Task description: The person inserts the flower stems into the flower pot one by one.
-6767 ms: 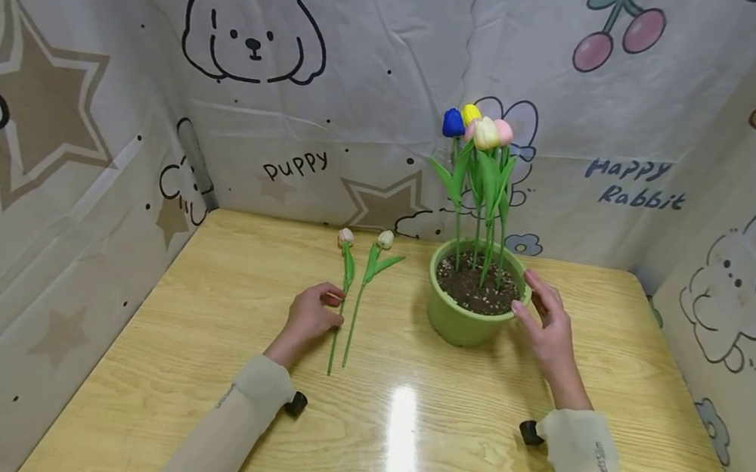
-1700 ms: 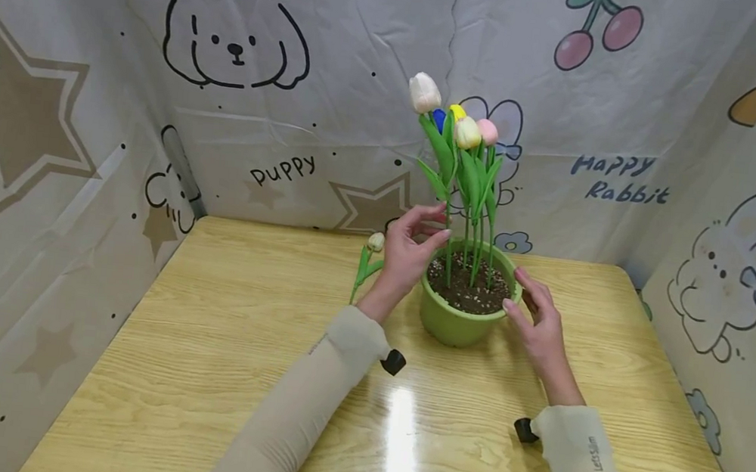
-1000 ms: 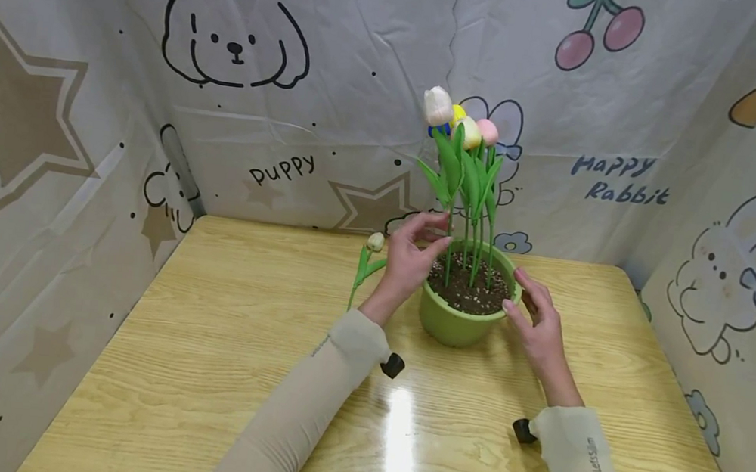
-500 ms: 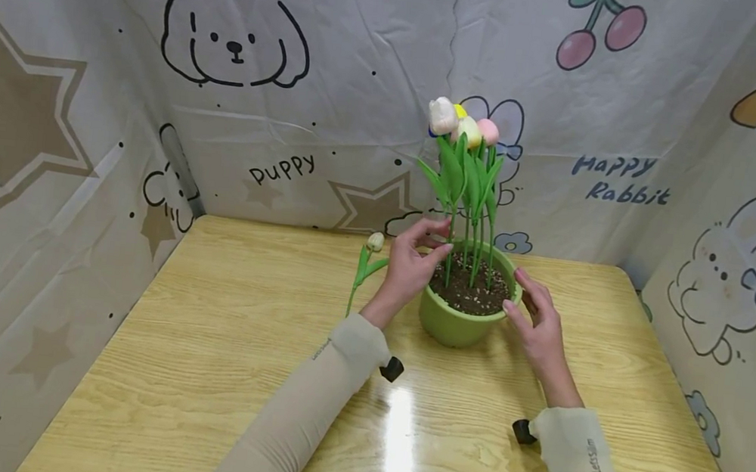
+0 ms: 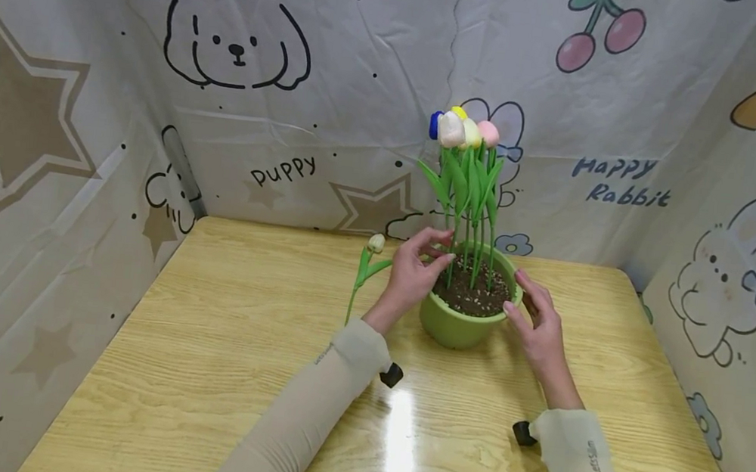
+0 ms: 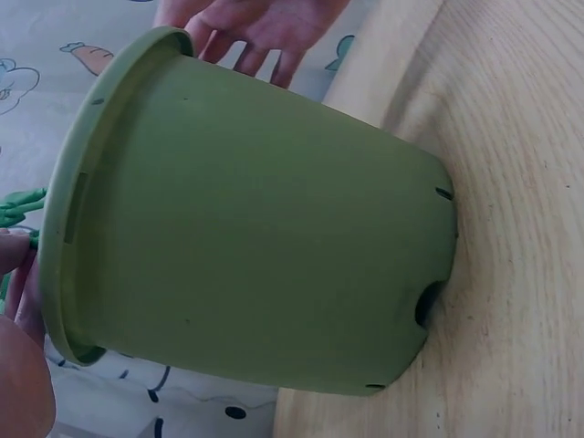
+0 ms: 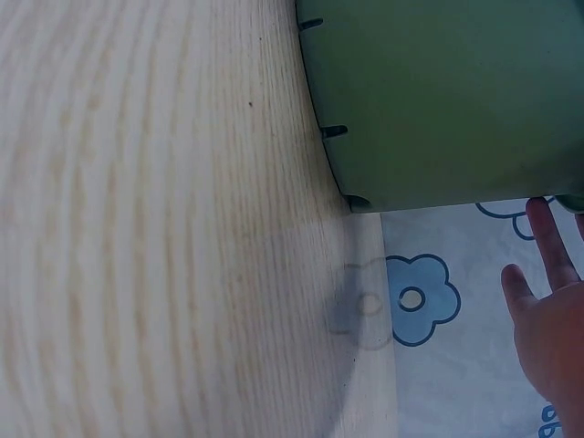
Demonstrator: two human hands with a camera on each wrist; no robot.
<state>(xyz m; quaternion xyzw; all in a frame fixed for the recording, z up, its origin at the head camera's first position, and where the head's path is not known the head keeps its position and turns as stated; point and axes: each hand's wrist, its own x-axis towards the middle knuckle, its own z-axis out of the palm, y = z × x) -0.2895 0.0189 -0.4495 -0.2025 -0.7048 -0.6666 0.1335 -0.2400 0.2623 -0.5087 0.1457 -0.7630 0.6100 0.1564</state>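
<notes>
A green flowerpot (image 5: 455, 330) stands upright on the table, filled with dark soil (image 5: 476, 300). Artificial tulips in blue, yellow, cream and pink rise from it on green stems. My left hand (image 5: 408, 275) pinches the stem of a pale pinkish-white tulip (image 5: 452, 131) just above the soil, at the pot's left side; its lower end is hard to make out. My right hand (image 5: 538, 329) rests against the pot's right rim, thumb and fingers spread. In the left wrist view, the flowerpot (image 6: 265, 228) hides much of both hands. The right wrist view shows straight fingers (image 7: 550, 246) beside the pot.
Another cream tulip (image 5: 376, 244) lies on the wooden table (image 5: 239, 329) left of the pot, partly behind my left forearm. A printed cloth (image 5: 368, 53) hangs along the back and sides. Black wrist cameras sit at both cuffs.
Since the oldest frame, my left hand has picked up the pinkish-white tulip and carried it to the pot. Over the last second, hand and tulip have sunk lower and slightly right. My right hand stays.
</notes>
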